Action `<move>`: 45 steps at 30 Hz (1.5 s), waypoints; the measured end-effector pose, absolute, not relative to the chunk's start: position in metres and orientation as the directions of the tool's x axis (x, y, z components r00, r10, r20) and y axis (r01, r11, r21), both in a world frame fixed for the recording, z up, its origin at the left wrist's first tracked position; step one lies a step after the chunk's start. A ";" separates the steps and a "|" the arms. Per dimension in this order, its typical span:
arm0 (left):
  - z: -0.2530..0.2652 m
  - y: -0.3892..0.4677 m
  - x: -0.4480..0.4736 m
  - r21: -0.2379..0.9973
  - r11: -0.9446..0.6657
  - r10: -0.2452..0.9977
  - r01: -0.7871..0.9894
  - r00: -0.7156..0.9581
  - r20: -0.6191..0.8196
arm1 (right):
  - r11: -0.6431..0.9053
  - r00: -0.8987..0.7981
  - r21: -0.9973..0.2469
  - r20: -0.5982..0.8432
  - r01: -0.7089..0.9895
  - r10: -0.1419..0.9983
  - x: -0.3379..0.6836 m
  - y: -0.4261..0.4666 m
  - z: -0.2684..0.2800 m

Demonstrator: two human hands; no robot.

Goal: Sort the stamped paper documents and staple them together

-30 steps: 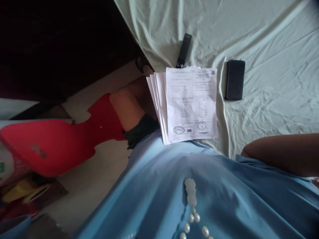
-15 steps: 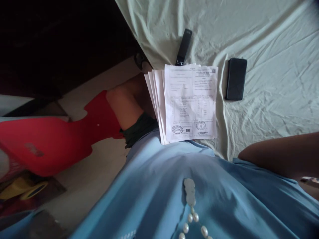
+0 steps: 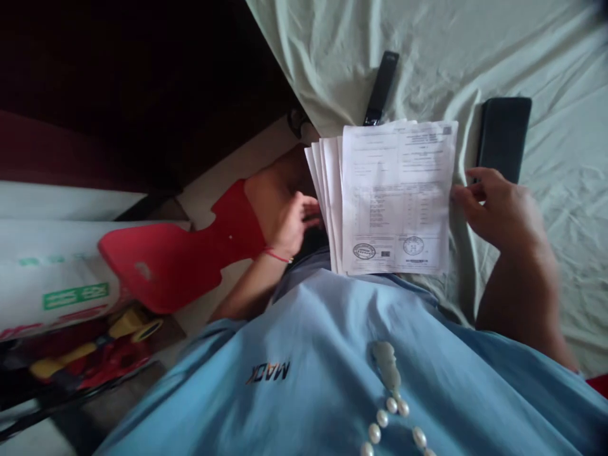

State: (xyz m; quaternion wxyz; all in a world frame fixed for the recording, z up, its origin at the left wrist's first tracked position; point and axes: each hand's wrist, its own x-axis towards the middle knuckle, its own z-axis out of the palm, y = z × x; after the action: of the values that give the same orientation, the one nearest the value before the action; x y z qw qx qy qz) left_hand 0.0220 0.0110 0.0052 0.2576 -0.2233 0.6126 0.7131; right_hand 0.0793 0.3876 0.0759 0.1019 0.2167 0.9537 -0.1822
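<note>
A fanned stack of printed paper sheets (image 3: 396, 202) lies in front of me, its top sheet bearing a table, small print and two round stamps. At the stack's left edge is my left hand (image 3: 295, 223), wearing a red wrist cord; its fingers are apart, and whether they touch the sheets I cannot tell. My right hand (image 3: 506, 209) hovers by the right edge, thumb and forefinger apart, holding nothing. Just beyond that hand rests a black smartphone (image 3: 504, 136), partly covered by it. A slim black device (image 3: 382, 87) lies behind the stack, its near end at the paper.
A wrinkled pale green sheet (image 3: 565, 221) covers the surface under the papers. To the left stand a red plastic seat (image 3: 161, 266), a white bag with green print (image 3: 57, 272), and red and yellow items (image 3: 114, 348). A bead necklace (image 3: 382, 418) hangs over my blue shirt.
Both hands have come into view and moved in toward the two sides of the paper stack. The camera view has shifted, so the papers and phone appear farther right.
</note>
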 end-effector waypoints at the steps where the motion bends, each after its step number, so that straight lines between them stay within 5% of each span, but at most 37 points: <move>1: 0.000 0.017 0.029 0.747 -0.143 0.098 -0.650 -0.760 -0.642 | 0.839 -0.893 -0.327 -0.271 0.436 0.358 0.076 0.386 0.070; 6: -0.015 0.045 0.043 0.807 -0.235 0.076 -0.541 -0.838 -0.540 | 0.780 -0.938 -0.534 -0.075 0.325 0.339 0.064 0.374 0.043; 11: -0.018 0.028 0.022 0.855 -0.066 0.094 -0.515 -0.856 -0.508 | 0.644 -0.918 -0.735 0.077 0.211 0.389 0.062 0.366 0.011; 16: -0.033 0.021 0.018 0.935 0.010 0.038 -0.355 -0.934 -0.355 | 0.514 -0.918 -0.847 0.085 0.138 0.388 0.062 0.367 -0.004; 28: -0.044 0.031 0.011 0.969 -0.078 -0.038 -0.233 -0.971 -0.236 | 0.447 -0.879 -0.887 0.119 0.114 0.462 0.056 0.368 -0.009; 33: -0.039 0.024 0.019 0.979 -0.034 -0.018 -0.200 -0.979 -0.201 | 0.409 -0.864 -0.911 0.170 0.045 0.474 0.053 0.370 -0.011; 39: -0.037 0.026 0.027 0.941 -0.038 -0.029 -0.337 -0.941 -0.338 | 0.433 -0.870 -0.901 0.187 0.033 0.456 0.054 0.370 -0.011; 45: -0.043 0.032 0.023 0.974 0.096 -0.014 -0.206 -0.979 -0.205 | 0.429 -0.877 -0.902 0.169 0.046 0.449 0.055 0.369 -0.009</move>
State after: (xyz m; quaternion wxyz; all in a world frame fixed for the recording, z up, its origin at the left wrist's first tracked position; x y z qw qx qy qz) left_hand 0.0227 0.0319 -0.0429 0.0717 -0.0747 0.7369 0.6680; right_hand 0.0553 0.3693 -0.0092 -0.1966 0.1504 0.8220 -0.5128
